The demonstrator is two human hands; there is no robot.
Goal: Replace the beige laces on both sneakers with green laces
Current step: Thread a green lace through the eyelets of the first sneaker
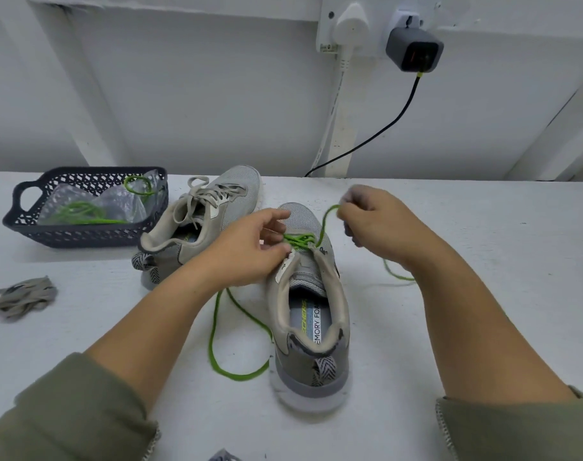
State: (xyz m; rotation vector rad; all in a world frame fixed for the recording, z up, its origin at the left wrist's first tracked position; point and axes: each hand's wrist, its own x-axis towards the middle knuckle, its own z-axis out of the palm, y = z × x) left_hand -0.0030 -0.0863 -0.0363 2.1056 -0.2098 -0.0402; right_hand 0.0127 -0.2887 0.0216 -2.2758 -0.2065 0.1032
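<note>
Green lace (298,240) crosses the front eyelets of the near sneaker (311,327) on the white table (83,327); its loose length loops beside the heel. The right hand (380,224) pinches 1 end above the toe, and the left hand (250,251) pinches the eyelet edge. The far sneaker (223,197) has beige laces.

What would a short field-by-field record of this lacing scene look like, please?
Near sneaker: upright on the table, heel toward the person, partly laced in green
Green lace: crossed through the front eyelets, loose lengths trailing on the table at both sides
Left hand: pinches the lace at the eyelets
Right hand: pinches one lace end, raised above the toe
Far sneaker: still wears its beige lace
Removed beige lace: bundled at the table's left
Basket: holds another green lace with clear plastic
</note>
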